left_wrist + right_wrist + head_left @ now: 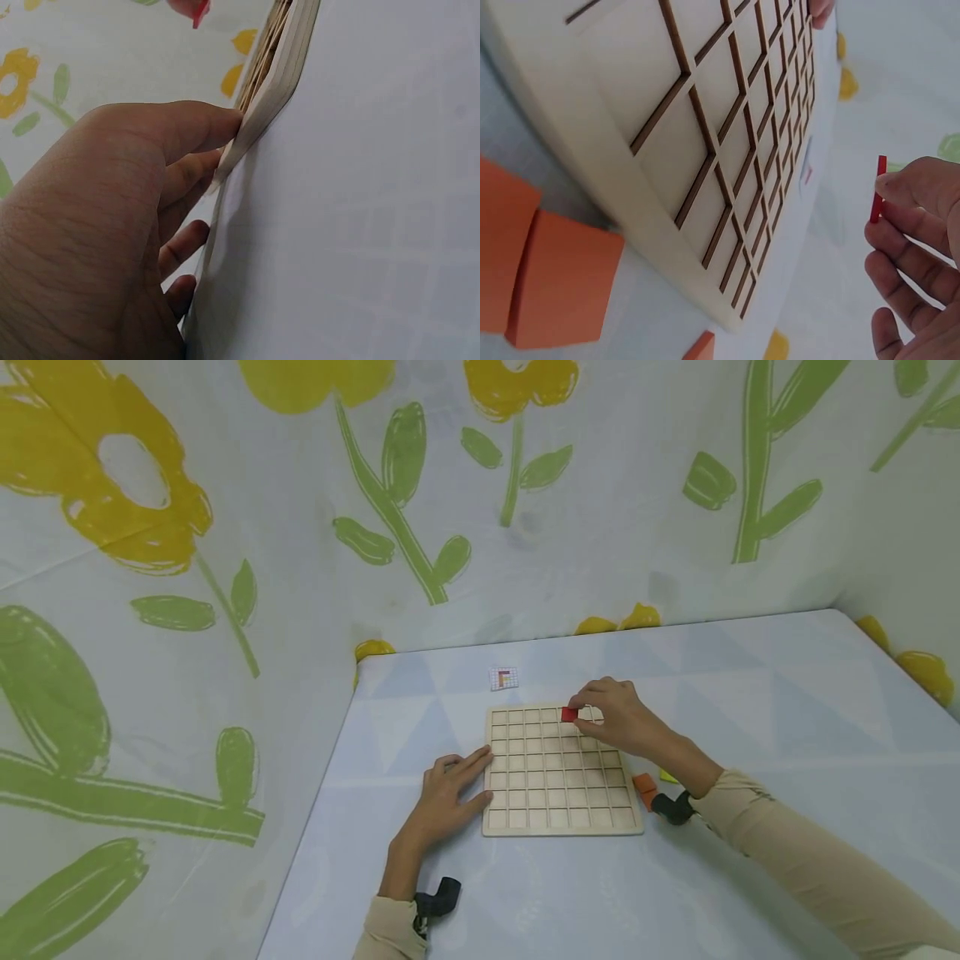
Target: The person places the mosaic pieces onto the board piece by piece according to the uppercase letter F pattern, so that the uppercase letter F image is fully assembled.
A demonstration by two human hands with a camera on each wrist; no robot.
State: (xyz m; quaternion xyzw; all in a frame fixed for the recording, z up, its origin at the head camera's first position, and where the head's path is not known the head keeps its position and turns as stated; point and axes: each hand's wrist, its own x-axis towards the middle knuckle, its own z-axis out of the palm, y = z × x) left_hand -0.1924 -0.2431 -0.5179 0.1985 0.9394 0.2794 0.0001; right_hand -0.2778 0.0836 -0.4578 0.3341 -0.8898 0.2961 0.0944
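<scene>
A pale wooden grid board (560, 770) with rows of shallow square recesses lies on the table. My right hand (621, 717) is over the board's far right part, pinching a thin red square tile (569, 714) between thumb and fingers. In the right wrist view the red tile (879, 189) is seen edge-on, above the board's surface. My left hand (444, 795) rests on the table at the board's left side, its thumb and fingertips touching the edge. The left wrist view shows those fingertips against the board's rim (279, 90).
Behind the board lies a small card (503, 677) with a coloured pattern on a grid. Orange tiles (645, 787) lie by the board's right edge, and a yellow-green piece (667, 776) shows partly behind the right wrist. Flower-printed fabric (570, 527) stands behind and beside the table.
</scene>
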